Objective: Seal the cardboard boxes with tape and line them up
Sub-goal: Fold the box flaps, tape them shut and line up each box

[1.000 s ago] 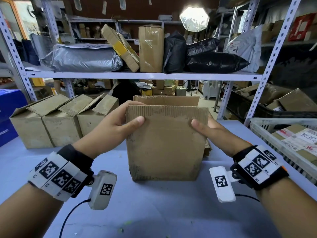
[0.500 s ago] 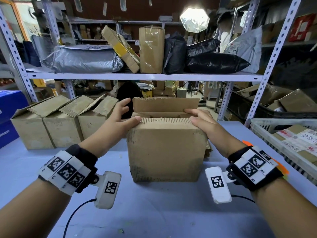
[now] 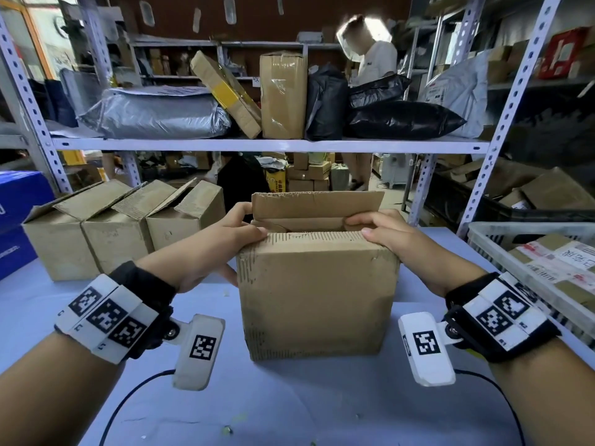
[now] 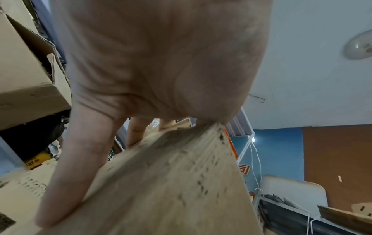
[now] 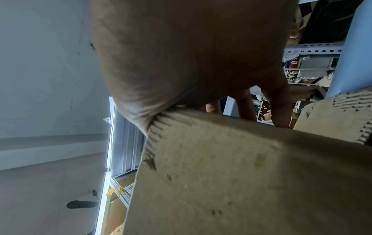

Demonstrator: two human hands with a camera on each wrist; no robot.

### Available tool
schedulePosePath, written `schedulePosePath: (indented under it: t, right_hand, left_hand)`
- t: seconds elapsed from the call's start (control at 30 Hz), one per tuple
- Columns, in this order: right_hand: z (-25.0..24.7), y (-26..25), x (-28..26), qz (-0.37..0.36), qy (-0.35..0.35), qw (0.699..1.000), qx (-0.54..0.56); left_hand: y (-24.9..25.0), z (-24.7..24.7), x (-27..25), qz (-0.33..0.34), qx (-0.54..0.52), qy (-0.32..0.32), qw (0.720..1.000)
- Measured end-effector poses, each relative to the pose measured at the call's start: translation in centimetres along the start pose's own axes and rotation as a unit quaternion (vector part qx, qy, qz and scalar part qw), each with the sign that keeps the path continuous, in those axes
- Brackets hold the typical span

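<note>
A worn cardboard box stands on the blue table straight in front of me. Its near flap lies folded flat over the top, while the far flap stands upright. My left hand holds the top left corner, thumb on the near flap and fingers curled past its edge. At the top right corner my right hand does the same. In both wrist views the flap's edge presses into the palm, with the fingers behind it. No tape is in view.
Three brown boxes with raised flaps stand in a row at the back left. A white crate of parcels sits at the right, a blue carton at the far left. Shelf posts rise behind the table; a person stands beyond.
The near flap went from upright to folded flat over the box. Both hands came down with it and now sit on the top corners.
</note>
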State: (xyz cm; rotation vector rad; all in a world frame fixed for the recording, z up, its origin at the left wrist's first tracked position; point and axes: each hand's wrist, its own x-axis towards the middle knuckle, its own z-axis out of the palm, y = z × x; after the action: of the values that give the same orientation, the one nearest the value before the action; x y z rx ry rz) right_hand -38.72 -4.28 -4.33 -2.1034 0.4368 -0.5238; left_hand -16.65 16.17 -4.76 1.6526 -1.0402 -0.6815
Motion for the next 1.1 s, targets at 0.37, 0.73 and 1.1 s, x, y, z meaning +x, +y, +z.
schedulePosePath:
  t: [0.37, 0.73, 1.1]
  right_hand:
    - [1.2, 0.8, -0.1, -0.043, 0.05, 0.998, 0.025]
    - [0.2, -0.6, -0.9, -0.004, -0.039, 0.997, -0.06]
    - [0.0, -0.5, -0.4, -0.007, -0.03, 0.999, -0.007]
  left_hand:
    - [0.0, 1.0, 0.1, 0.043, 0.029, 0.063, 0.997]
    - [1.8, 0.3, -1.0, -0.023, 0.086, 0.008, 0.996]
    - [2.6, 1.1, -1.7, -0.028, 0.098, 0.059, 0.993]
